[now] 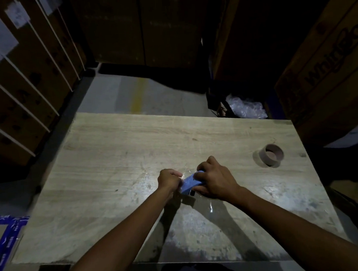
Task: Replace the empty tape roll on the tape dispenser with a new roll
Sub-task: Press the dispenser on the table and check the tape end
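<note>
A blue tape dispenser (190, 183) rests on the wooden table (116, 160) near the middle. My right hand (213, 178) is closed over its top and right side. My left hand (169, 179) is closed right beside its left end, pinching what looks like clear tape with a shiny glint; the fingertips hide the exact grip. A bare brown cardboard tape core (272, 154) stands on its edge-flat side at the table's right, apart from both hands. No full roll is visible; the dispenser's spool is hidden under my right hand.
Large cardboard boxes (327, 67) stand to the right and at the back left. A dark bin with crumpled clear plastic (246, 108) sits beyond the table's far right corner. A blue-edged carton (6, 240) lies at the lower left.
</note>
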Motion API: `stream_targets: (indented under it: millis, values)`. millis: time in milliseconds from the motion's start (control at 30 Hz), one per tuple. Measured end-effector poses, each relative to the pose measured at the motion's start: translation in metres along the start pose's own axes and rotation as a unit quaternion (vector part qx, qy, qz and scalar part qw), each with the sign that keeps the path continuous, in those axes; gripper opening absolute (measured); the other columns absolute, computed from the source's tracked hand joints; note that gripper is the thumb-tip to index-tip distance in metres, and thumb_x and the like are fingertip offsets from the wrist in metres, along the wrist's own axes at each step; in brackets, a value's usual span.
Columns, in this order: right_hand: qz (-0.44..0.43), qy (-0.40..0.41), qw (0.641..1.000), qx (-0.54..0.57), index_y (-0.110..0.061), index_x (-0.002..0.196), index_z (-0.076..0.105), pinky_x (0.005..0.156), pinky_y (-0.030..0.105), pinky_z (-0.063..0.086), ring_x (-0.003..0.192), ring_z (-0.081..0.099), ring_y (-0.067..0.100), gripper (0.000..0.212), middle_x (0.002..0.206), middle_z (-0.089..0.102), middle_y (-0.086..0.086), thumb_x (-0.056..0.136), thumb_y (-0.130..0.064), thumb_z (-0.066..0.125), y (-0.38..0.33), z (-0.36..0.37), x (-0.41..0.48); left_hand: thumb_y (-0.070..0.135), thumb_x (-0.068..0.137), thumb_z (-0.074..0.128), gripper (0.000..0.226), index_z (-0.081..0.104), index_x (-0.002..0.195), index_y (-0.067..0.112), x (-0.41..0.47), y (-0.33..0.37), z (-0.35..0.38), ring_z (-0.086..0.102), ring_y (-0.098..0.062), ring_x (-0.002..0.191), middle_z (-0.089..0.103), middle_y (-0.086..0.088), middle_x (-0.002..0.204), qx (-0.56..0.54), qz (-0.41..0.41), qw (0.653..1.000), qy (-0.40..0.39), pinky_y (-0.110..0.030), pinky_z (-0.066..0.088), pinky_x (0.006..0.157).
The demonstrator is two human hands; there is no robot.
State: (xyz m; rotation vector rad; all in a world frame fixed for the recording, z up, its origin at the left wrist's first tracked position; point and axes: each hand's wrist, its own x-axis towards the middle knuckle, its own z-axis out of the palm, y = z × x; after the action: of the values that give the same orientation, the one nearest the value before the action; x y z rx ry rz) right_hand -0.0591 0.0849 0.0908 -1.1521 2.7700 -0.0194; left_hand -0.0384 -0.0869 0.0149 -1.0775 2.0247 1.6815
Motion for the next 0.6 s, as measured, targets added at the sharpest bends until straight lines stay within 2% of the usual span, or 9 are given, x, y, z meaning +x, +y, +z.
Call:
stream_targets:
  millis: [67,167,267,433,600]
  values:
    - [-0.020,0.001,1.000,-0.009,-0.021,0.102,0.070,0.061,0.031,0.047,0.102,0.050,0.024,0.048,0.110,0.065,0.006,0.085,-0.063,0.055,-0.001,0.010,0.000,-0.012,0.067,0.070,0.026,0.069,0.070,0.014,0.003,-0.006,0.007,0.068,-0.028,0.061,0.072,-0.016,0.077,0.024,0.005,0.999,0.025,-0.029,0.056,0.053]
    - [-0.035,-0.003,0.999,-0.029,-0.016,0.092,0.071,0.054,0.035,0.051,0.094,0.054,0.026,0.049,0.102,0.066,0.010,0.084,-0.063,0.057,-0.002,0.024,0.000,-0.007,0.070,0.069,0.023,0.070,0.069,0.016,0.009,-0.013,0.013,0.068,-0.024,0.073,0.071,-0.005,0.078,0.079,0.035,0.995,0.045,-0.028,0.055,0.064]
    - [-0.036,-0.005,0.999,-0.040,-0.014,0.082,0.071,0.051,0.031,0.048,0.088,0.058,0.026,0.042,0.096,0.068,0.011,0.075,-0.055,0.074,-0.004,0.032,-0.002,-0.009,0.074,0.058,0.024,0.069,0.070,0.012,0.013,-0.021,0.016,0.066,-0.022,0.074,0.070,-0.003,0.077,0.111,0.063,0.991,0.050,-0.026,0.052,0.063]
    - [-0.027,-0.025,0.998,-0.053,-0.015,0.085,0.072,0.055,0.028,0.048,0.090,0.057,0.025,0.037,0.100,0.068,0.013,0.071,-0.048,0.081,-0.003,0.049,-0.004,-0.013,0.069,0.052,0.027,0.061,0.064,0.012,0.015,-0.038,0.020,0.058,-0.015,0.065,0.064,0.000,0.069,0.142,0.135,0.980,0.032,-0.022,0.043,0.054]
    - [-0.040,-0.049,0.997,-0.049,-0.013,0.087,0.074,0.057,0.034,0.052,0.093,0.059,0.030,0.040,0.102,0.068,0.016,0.074,-0.050,0.075,0.000,0.056,-0.003,-0.007,0.072,0.058,0.020,0.061,0.064,0.010,0.017,-0.054,0.021,0.054,-0.014,0.066,0.059,-0.002,0.076,0.207,0.198,0.958,0.005,-0.016,0.035,0.052]
